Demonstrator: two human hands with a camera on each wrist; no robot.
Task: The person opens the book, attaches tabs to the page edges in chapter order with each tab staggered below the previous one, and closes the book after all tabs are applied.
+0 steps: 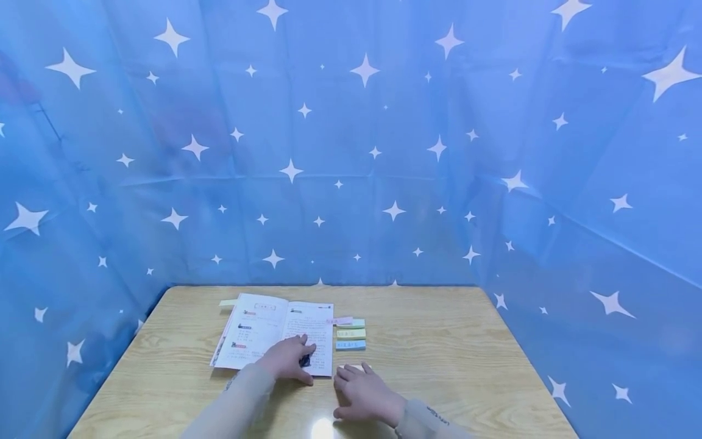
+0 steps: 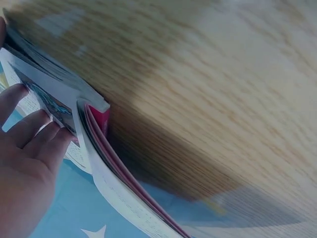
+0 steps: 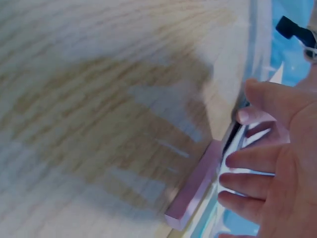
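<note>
An open book (image 1: pixel 258 329) with printed pages lies on the left part of the table. My left hand (image 1: pixel 287 358) rests on its right page, fingers spread near a dark picture. From the left wrist view, the fingers of that hand (image 2: pixel 29 148) lie flat along the page of the book (image 2: pixel 114 198). My right hand (image 1: pixel 364 391) is to the right of the book, fingers loosely extended over a pale item (image 1: pixel 356 367) mostly hidden beneath them. In the right wrist view, a pink sticky-note pad (image 3: pixel 193 191) sits beside the fingertips of my right hand (image 3: pixel 272 158).
Pink (image 1: pixel 342 321), green (image 1: pixel 359 324), yellow (image 1: pixel 351 334) and blue (image 1: pixel 351 345) sticky notes lie along the book's right edge, some with handwriting. A pale tab (image 1: pixel 227 302) sticks out at the upper left. A starry blue curtain (image 1: pixel 340 146) surrounds the wooden table (image 1: pixel 450 341).
</note>
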